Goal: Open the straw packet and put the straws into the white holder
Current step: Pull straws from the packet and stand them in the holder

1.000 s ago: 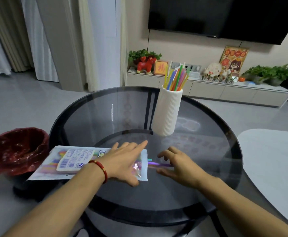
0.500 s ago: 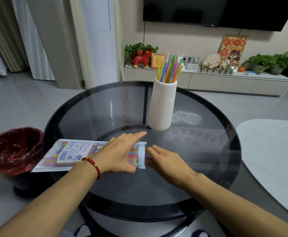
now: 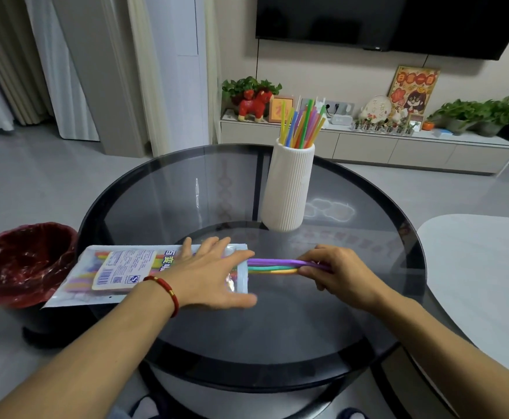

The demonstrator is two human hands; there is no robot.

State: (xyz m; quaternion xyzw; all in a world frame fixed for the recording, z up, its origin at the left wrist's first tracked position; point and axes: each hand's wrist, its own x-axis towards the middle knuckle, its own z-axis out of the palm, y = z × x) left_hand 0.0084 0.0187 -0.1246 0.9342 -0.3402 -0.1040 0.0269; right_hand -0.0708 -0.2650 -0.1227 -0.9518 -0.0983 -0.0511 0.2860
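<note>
The straw packet [image 3: 120,272] is lying at the round glass table's [image 3: 277,343] 9 o'clock edge, overhanging it; bare glass is spreading toward 6 o'clock. The left hand [image 3: 209,273] is pressing flat, fingers spread, on the packet's mouth. The right hand [image 3: 336,272] is pinching several straws [image 3: 273,265] half out of the packet. The white holder [image 3: 289,189] is standing at 12 o'clock.

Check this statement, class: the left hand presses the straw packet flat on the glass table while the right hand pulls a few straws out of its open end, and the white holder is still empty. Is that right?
One detail is wrong. The head view shows the white holder already holds many coloured straws. The rest stands: the left hand presses the straw packet flat, and the right hand pulls a few straws out.
</note>
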